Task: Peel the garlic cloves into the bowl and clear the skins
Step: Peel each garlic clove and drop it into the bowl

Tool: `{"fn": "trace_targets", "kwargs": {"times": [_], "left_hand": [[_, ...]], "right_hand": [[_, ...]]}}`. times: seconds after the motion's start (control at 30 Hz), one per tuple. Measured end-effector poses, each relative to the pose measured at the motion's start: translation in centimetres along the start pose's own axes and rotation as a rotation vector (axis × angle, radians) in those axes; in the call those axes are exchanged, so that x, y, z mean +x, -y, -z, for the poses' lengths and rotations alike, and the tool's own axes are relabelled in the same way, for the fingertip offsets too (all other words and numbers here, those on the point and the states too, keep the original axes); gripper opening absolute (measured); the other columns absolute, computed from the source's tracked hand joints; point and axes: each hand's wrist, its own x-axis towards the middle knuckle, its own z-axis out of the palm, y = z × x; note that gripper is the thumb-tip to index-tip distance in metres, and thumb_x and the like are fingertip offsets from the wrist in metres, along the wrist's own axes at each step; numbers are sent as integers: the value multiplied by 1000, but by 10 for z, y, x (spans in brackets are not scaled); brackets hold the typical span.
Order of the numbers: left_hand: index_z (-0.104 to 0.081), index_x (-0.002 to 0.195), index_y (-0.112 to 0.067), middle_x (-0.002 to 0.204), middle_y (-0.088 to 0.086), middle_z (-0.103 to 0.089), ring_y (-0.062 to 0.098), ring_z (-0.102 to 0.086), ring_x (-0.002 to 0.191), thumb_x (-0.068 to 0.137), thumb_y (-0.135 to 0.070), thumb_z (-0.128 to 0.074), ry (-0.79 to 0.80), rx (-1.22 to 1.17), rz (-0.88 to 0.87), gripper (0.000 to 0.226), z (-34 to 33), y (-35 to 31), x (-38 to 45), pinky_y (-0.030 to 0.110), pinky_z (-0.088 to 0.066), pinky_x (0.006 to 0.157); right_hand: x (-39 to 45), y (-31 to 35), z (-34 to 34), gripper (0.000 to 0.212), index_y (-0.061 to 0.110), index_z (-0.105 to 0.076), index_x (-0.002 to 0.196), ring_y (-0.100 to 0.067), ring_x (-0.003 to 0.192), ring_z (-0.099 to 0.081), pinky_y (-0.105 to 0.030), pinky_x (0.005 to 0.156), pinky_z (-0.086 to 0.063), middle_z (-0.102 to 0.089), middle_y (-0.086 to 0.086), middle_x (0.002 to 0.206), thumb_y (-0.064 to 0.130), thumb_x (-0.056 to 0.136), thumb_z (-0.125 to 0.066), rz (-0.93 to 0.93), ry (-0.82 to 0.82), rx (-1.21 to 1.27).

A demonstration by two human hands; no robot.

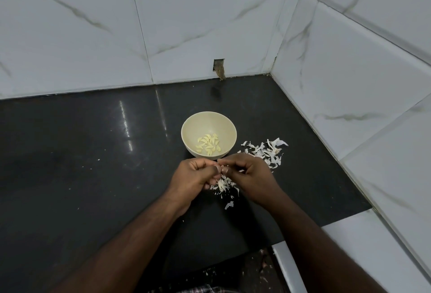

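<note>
- My left hand and my right hand met fingertip to fingertip just in front of the bowl, above the black bench.
- The fingers of both hands were curled inward and pinched a small item between them; it was too hidden to say for certain whether it was a garlic clove or only skin.
- A clump of white skins hung directly beneath the fingertips, touching or just below my left hand.
- A few loose skin scraps lay on the bench nearer to me, apart from the clump.
- The bowl, cream-coloured, stood upright on the bench just beyond my hands.
- The peeled garlic cloves, pale yellow, lay gathered at the bottom of the bowl.
- A larger pile of skins lay on the bench to the right of the bowl, just beside it and partly behind my right hand.
- White marble-patterned wall tiles enclosed the bench at the back and on the right.
</note>
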Motion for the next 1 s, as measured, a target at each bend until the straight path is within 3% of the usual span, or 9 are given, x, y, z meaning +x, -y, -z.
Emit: {"fn": "trace_targets", "kwargs": {"times": [0.17,0.27,0.4,0.5,0.63,0.77,1.0], "left_hand": [[-75,85,-10,71,5,-67,9,-56,60,93,-10,-68,84,-70,67,11,3,1,1,23,-40,56],[-75,89,-8,72,4,-67,8,-56,60,94,-12,-68,103,-67,81,9,4,3,1,21,-39,55],[-74,93,-4,74,5,-68,8,-57,61,94,-12,-68,103,-49,77,10,3,3,1,21,-39,56],[-74,90,-9,76,5,-70,8,-58,62,94,-12,-67,117,-70,75,9,2,2,0,21,-39,57],[-73,86,-11,76,5,-70,8,-58,63,94,-10,-67,106,-113,87,10,2,0,0,21,-40,58],[-71,91,-7,75,3,-68,7,-57,61,96,-10,-63,120,-151,112,10,1,0,1,18,-41,55],[-71,84,-10,74,3,-67,6,-55,60,97,-8,-62,91,-155,76,16,-5,5,2,17,-40,55]], "right_hand": [[-2,4,-1,18,17,-77,92,-8,81,-71,-20,73,-54,-77,0,86,1,85,-75,-86,-23,252],[-3,5,-3,17,14,-77,88,-12,78,-71,-24,74,-56,-77,-6,85,-2,83,-75,-77,-40,272],[-2,4,-5,16,14,-78,85,-12,78,-71,-26,75,-56,-76,-2,82,-1,83,-76,-79,-71,222],[-2,6,-7,22,22,-76,80,-5,73,-68,-21,71,-53,-75,3,78,1,84,-74,-83,-108,187],[-1,9,-8,22,20,-76,87,0,75,-68,-14,70,-49,-75,9,78,-1,87,-70,-98,-90,238],[-2,10,-8,20,15,-77,94,-2,79,-70,-14,72,-50,-76,6,83,-3,85,-73,-102,-87,296],[-1,6,-14,17,17,-77,83,-5,75,-69,-18,71,-52,-76,4,79,0,84,-75,-130,-178,262]]}}
